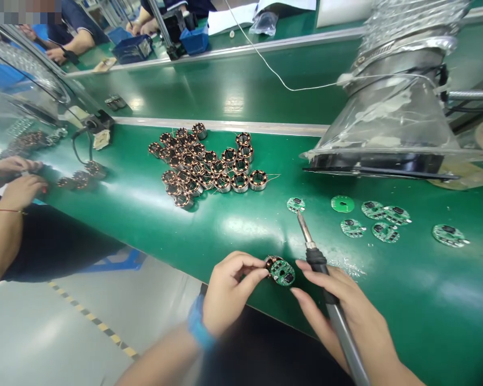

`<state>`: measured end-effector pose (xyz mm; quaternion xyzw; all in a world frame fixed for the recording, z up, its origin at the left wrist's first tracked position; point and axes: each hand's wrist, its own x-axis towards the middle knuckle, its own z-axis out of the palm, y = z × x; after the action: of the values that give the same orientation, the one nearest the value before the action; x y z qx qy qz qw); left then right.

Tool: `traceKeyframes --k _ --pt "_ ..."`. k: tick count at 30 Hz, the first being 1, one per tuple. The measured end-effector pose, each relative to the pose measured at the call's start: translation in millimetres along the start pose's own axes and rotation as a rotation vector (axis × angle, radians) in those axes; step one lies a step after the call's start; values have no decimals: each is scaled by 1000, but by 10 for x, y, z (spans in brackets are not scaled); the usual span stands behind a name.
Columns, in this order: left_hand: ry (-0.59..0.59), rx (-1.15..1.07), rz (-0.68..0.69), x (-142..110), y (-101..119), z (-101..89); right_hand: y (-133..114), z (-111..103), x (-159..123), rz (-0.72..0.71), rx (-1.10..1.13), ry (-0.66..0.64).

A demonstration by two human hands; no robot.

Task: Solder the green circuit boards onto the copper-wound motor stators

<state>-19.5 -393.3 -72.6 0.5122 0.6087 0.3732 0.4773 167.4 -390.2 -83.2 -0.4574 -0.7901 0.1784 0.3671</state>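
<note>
Between the thumb and fingers of my left hand point(234, 292), a copper-wound motor stator point(271, 261) is held close to the table's front edge. A round green circuit board point(284, 273) sits against its face, tilted towards me. My right hand point(360, 316) grips a soldering iron point(316, 258) pointing up and away. Its thumb and a fingertip are spread just right of the board, apart from it. In the view, the iron's tip lies close to a small round board point(295, 204) on the table; I cannot tell whether they touch.
Several stators point(193, 161) stand clustered on the green table point(225, 230). More round boards point(352, 228) lie to the right, below a fume extraction hood point(380, 128). A co-worker's hands point(22, 182) work at the left. Other people sit across the bench.
</note>
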Motion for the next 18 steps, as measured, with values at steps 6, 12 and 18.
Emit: traceKeyframes --k 6,12,18 --pt "-63 -171 -87 4 -18 52 43 -316 -117 28 223 -14" --pt "22 -40 -43 4 4 94 93 -363 -317 82 230 3" --pt "26 -5 -11 52 67 68 16 -384 -183 59 141 -82"
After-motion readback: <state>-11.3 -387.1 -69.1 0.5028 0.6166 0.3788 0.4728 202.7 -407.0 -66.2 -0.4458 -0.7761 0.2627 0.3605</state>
